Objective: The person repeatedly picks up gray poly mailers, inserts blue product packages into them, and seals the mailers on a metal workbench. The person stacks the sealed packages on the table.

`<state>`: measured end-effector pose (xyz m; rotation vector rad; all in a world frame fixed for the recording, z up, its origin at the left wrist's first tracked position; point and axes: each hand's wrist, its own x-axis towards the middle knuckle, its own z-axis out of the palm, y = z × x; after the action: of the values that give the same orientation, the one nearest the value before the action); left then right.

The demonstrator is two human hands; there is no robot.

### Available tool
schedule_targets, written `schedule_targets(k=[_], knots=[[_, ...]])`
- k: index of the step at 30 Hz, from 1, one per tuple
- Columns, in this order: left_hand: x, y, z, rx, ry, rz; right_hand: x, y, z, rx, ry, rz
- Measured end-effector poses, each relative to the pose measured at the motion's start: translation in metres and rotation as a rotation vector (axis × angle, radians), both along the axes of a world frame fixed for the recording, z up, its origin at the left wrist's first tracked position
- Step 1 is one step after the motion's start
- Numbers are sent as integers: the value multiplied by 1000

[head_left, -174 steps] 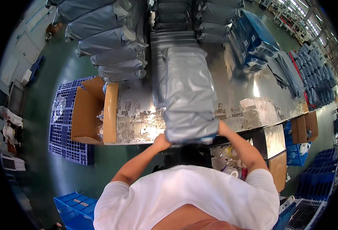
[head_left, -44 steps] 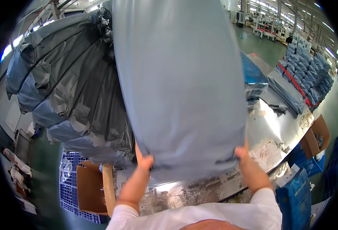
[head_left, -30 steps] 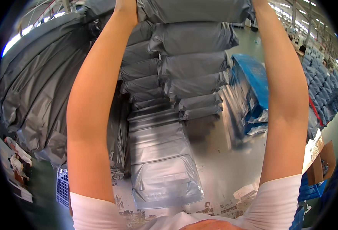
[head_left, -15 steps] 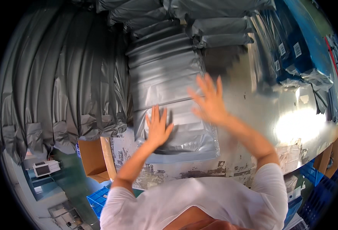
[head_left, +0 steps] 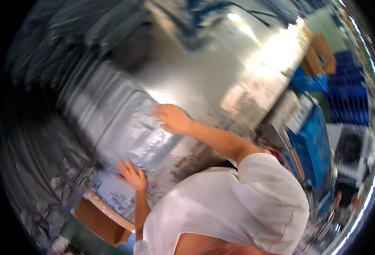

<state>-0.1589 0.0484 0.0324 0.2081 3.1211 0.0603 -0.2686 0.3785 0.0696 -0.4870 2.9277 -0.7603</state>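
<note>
A flat grey plastic mailing bag lies on top of a row of overlapping grey bags, slanting across the worn table. By the bag's near edge is my left hand, open, its fingers spread and the tips at the plastic. My right hand rests at the bag's right edge with its fingers stretched over the shiny plastic; nothing shows in its grip. The picture is smeared by motion, so I cannot tell how firmly either hand presses.
Dark grey packed bags stand in a row along the left. An open cardboard box sits below the table's near left edge. To the right are a blue bag-like thing, blue crates and another cardboard box.
My view has turned to the right, so table and bags appear tilted. My right hand has come down from above the bag to its right edge; my left has moved to the near edge.
</note>
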Motion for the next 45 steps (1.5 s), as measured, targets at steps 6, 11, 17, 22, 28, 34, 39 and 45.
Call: schedule_targets(k=[6,11,17,22,28,34,39,45], knots=[[2,13,-1,-72,102,-63,149,244,18,1013,-332,-595],[6,7,-3,-35,114,-51,264,356,64,1281,-616,-954],[6,-2,-10,100,173,-69,297,357,76,928,-337,-721],[10,-3,11,142,70,-50,276,242,118,583,-478,-394],[12,-3,14,145,82,-41,151,0,206,-140,-844,-111],[13,-9,7,122,113,-39,-65,-92,248,-488,264,175],[5,0,11,138,112,-80,-87,63,77,-145,-146,-160],[10,-6,12,189,99,-41,25,-7,-2,-488,-379,-249]])
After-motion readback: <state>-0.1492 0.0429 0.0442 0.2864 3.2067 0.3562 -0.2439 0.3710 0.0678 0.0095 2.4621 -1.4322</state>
